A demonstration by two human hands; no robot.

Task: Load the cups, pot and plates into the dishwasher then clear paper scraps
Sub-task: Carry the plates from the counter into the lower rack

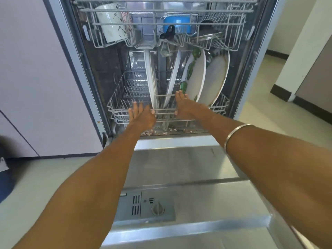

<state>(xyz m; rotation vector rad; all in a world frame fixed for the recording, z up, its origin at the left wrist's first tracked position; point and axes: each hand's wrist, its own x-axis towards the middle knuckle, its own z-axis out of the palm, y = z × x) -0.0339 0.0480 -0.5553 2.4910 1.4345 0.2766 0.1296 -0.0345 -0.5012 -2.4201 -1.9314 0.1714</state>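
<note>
Four plates stood on edge in the lower rack (115, 103), in the middle of the frame. Two plain white plates (151, 81) were seen nearly edge-on at the centre; to their right leaned a white plate with green leaf prints (196, 74), and behind it a large cream plate (216, 78) with a worn rim. The left half of that rack held nothing that could be made out.

In the upper rack (161, 24), across the top of the frame, a white cup with small dark markings (112, 22) lay tilted at the left. A blue pot (177, 24) with a black handle sat at the centre, and a metal lid (206, 37) lay flat to its right.

Paper scraps (161, 132) lay scattered along the tub's front lip, just below the lower rack.

The left hand (141, 115) had its fingers spread and straight against the rack's front wire, gripping nothing. The right hand (183, 105) rested with straight fingers on the raised wire handle beside the leaf plate; whether its thumb hooked the wire could not be told. A metal bangle (237, 133) circled the right forearm.

The open door (179, 168) filled the lower frame, its detergent dispenser (143, 205) at lower centre.
</note>
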